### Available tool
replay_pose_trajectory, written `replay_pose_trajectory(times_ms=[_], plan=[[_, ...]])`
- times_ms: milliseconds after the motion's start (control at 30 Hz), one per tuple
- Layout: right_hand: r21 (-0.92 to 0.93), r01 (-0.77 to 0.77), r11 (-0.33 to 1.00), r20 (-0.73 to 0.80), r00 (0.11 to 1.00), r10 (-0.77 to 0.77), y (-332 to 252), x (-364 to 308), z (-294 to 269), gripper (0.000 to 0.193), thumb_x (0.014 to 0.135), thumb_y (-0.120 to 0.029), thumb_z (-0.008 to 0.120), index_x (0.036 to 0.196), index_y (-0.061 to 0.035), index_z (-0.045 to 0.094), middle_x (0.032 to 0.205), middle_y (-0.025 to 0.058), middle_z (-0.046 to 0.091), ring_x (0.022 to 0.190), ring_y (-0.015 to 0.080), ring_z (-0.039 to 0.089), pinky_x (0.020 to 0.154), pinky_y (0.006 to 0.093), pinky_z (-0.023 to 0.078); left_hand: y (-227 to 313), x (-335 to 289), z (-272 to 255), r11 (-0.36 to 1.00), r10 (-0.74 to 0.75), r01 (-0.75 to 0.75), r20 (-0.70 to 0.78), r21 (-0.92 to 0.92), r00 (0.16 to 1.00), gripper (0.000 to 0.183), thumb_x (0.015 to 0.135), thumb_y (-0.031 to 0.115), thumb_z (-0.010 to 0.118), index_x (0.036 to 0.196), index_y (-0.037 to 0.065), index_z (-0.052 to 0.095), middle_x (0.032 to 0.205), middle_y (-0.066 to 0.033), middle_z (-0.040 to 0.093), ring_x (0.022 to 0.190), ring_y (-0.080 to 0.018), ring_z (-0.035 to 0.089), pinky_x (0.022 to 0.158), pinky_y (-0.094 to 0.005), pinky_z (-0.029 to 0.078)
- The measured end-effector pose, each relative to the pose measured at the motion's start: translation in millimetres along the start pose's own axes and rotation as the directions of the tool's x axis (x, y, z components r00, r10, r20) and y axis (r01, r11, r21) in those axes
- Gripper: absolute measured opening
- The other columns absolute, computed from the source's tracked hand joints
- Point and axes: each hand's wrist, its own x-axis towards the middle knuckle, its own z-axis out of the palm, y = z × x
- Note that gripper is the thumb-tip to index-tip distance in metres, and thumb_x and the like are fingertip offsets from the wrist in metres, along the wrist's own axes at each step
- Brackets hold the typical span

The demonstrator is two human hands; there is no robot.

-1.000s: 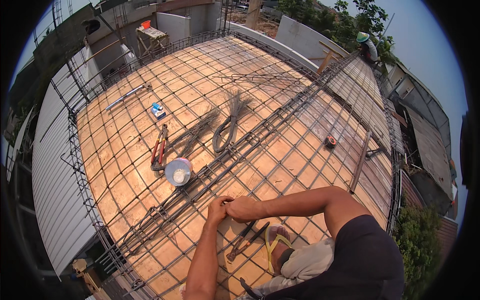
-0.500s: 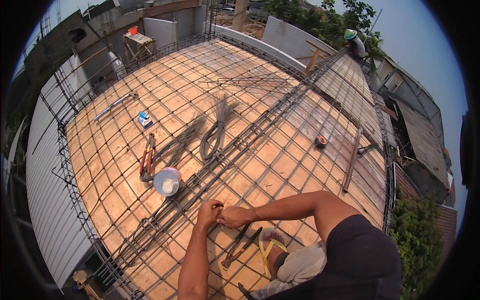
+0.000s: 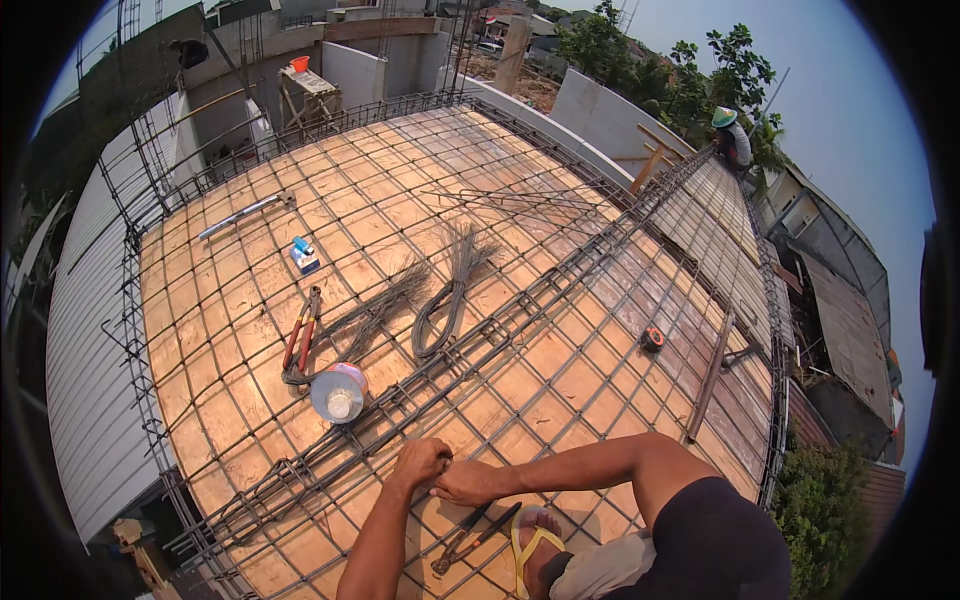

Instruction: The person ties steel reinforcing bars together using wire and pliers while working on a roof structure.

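Observation:
Both hands are close together low in the middle, just above the rebar grid [image 3: 545, 420]. My left hand [image 3: 422, 462] is closed, its fingertips pinched. Beside it, my right hand [image 3: 466, 484] is closed too, fingers bent toward the left one. Whatever lies between the fingertips is too small to make out. Below the hands, dark pincers [image 3: 468, 545] lie on the plywood next to my foot in a yellow-strapped sandal [image 3: 537, 540]. Up and left of the hands stands a round tin [image 3: 340, 394] with pale contents, near bundled tie wire [image 3: 447, 300].
Red-handled cutters [image 3: 301, 335], a small blue-white box [image 3: 305, 257] and a metal bar [image 3: 240, 215] lie on the left. A tape measure [image 3: 652, 339] sits at right. Raised rebar beam cages cross the deck diagonally and line its edges. A co-worker [image 3: 735, 140] crouches far right.
The view has shifted, so the deck and tools sit lower and slightly to the right. My hands stay together, with a slightly wider gap between them. The tools on the deck lie as before.

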Motion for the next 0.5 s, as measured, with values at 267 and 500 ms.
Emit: replay_pose_trajectory(times_ms=[267,500], plan=[[0.13,-0.06,0.99,0.049,0.997,0.054,19.2,-1.6,-0.7,0.045,0.103,-0.037,0.044,0.088,-0.0033,0.07,0.078,0.0152,0.07,0.074,0.0351,0.067,0.075,0.0456,0.052,25.9,-14.7,-17.4,0.998,-0.053,0.051,0.089,0.024,0.995,0.028,0.075,0.023,0.07,0.101,0.014,0.074,0.094,-0.0123,0.072,0.088,-0.0329,0.069,0.077,-0.0428,0.053],[0.499,-0.397,0.77,0.25,0.917,0.311,21.6,-19.4,-21.2,0.046,0.105,-0.039,0.043,0.091,-0.0019,0.067,0.07,0.0066,0.068,0.062,0.0165,0.067,0.061,0.032,0.053,18.3,-15.5,4.2,0.992,-0.039,0.047,0.067,-0.121,0.997,0.028,0.08,0.023,0.064,0.103,0.011,0.074,0.095,-0.0158,0.072,0.089,-0.0348,0.069,0.08,-0.0426,0.053]])
